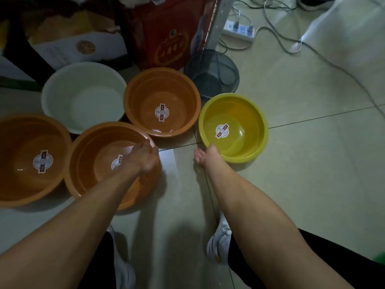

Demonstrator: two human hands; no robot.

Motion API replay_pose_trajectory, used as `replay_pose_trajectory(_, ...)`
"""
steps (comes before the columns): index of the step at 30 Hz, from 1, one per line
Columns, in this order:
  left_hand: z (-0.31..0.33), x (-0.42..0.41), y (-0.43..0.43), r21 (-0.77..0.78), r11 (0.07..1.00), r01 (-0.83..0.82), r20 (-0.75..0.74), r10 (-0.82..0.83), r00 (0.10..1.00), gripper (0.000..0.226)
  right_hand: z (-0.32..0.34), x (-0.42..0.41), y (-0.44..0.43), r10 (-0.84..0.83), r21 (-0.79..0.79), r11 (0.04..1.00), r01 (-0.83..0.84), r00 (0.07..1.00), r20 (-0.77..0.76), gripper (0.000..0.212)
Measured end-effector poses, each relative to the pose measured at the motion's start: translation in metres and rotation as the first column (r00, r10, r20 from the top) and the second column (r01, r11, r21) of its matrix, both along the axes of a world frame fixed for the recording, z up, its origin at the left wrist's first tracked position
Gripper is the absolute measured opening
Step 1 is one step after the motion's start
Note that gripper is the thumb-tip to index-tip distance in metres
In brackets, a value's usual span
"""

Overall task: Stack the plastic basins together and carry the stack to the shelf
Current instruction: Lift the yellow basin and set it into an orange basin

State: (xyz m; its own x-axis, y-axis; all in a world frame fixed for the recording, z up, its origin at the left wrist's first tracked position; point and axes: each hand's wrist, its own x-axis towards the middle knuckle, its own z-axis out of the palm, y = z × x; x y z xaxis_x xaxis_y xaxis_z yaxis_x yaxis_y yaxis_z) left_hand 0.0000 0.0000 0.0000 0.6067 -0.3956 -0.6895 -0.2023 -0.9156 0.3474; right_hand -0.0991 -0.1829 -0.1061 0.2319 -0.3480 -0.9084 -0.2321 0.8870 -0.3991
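Five plastic basins sit on the floor: three orange, one white, one yellow basin (233,127) (round label inside) at centre right. The right hand (205,156) grasps its near rim, fingers hidden underneath. The left hand (143,158) grips the right rim of the nearest orange basin (93,163), centre left.

We see a pale tiled floor (291,142); on it sit five basins: white basin (83,97) at ten o'clock; three orange basins (162,102) from nine to twelve; yellow basin (233,128) at one; mesh bin (211,75) and power strip (239,30) beyond.

Glossy plastic basins (233,127), smooth tile floor (302,163), wire-mesh bin (211,74).
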Motion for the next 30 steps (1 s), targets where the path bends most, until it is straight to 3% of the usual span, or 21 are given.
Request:
replay_pose_trajectory(1,-0.005,-0.001,0.002,-0.006,1.0,-0.003,-0.015,0.002,1.0,0.057,-0.002,0.001,-0.002,-0.025,-0.027,0.999,0.024,0.999,-0.022,0.057)
replay_pose_trajectory(3,-0.019,-0.001,0.005,-0.009,1.0,-0.02,-0.033,0.02,0.999,0.055,-0.01,0.002,-0.014,-0.274,0.04,0.959,0.28,0.956,-0.105,0.059)
replay_pose_trajectory(4,-0.022,-0.002,0.006,0.0,1.0,-0.026,-0.045,0.026,0.999,0.054,-0.011,0.006,-0.017,-0.429,0.097,0.893,0.439,0.896,-0.113,0.057)
replay_pose_trajectory(6,-0.027,-0.002,0.005,0.001,0.999,-0.045,-0.054,0.045,0.998,0.051,-0.007,0.005,-0.016,-0.465,0.035,0.88,0.474,0.874,-0.138,0.05)
replay_pose_trajectory(7,-0.028,-0.002,0.005,0.004,0.998,-0.055,-0.052,0.055,0.997,0.052,-0.001,0.002,-0.015,-0.33,-0.073,0.944,0.322,0.922,-0.203,0.044)
replay_pose_trajectory(8,-0.029,-0.002,0.005,0.019,0.999,-0.047,-0.052,0.048,0.997,0.053,0.003,-0.001,-0.014,-0.384,-0.145,0.921,0.362,0.906,-0.176,0.038)
replay_pose_trajectory(10,-0.035,0.001,0.002,0.026,0.999,-0.042,-0.064,0.044,0.997,0.053,-0.002,0.0,-0.017,-0.627,-0.09,0.779,0.621,0.771,-0.11,0.037)
replay_pose_trajectory(12,-0.037,0.001,-0.002,0.019,0.999,-0.028,-0.063,0.029,0.998,0.053,0.013,0.004,-0.02,-0.637,-0.099,0.771,0.63,0.756,-0.153,0.045)
replay_pose_trajectory(15,-0.027,0.0,-0.005,0.009,0.998,-0.054,-0.075,0.055,0.996,0.054,0.028,0.005,-0.021,-0.591,-0.196,0.803,0.563,0.796,-0.133,0.039)
replay_pose_trajectory(18,-0.012,-0.002,-0.004,0.009,0.995,-0.102,-0.081,0.103,0.991,0.057,0.045,-0.002,-0.017,-0.536,-0.247,0.834,0.493,0.831,-0.151,0.007)
replay_pose_trajectory(21,0.0,0.004,0.001,-0.051,0.974,-0.219,-0.135,0.211,0.968,0.058,0.055,0.007,-0.004,-0.397,-0.339,0.883,0.326,0.903,-0.166,0.03)
replay_pose_trajectory(24,0.015,0.011,0.003,-0.128,0.926,-0.355,-0.186,0.33,0.926,0.061,0.058,0.017,0.011,-0.299,-0.406,0.881,0.245,0.951,-0.074,0.021)
replay_pose_trajectory(27,0.031,0.021,0.008,-0.178,0.84,-0.512,-0.181,0.484,0.856,0.059,0.056,0.028,0.03,-0.094,-0.496,0.867,0.053,0.994,-0.057,0.017)
replay_pose_trajectory(30,0.008,0.041,0.032,-0.221,0.755,-0.617,-0.18,0.59,0.787,0.058,0.05,0.033,0.046,0.129,-0.558,0.815,-0.158,0.987,-0.091,0.015)
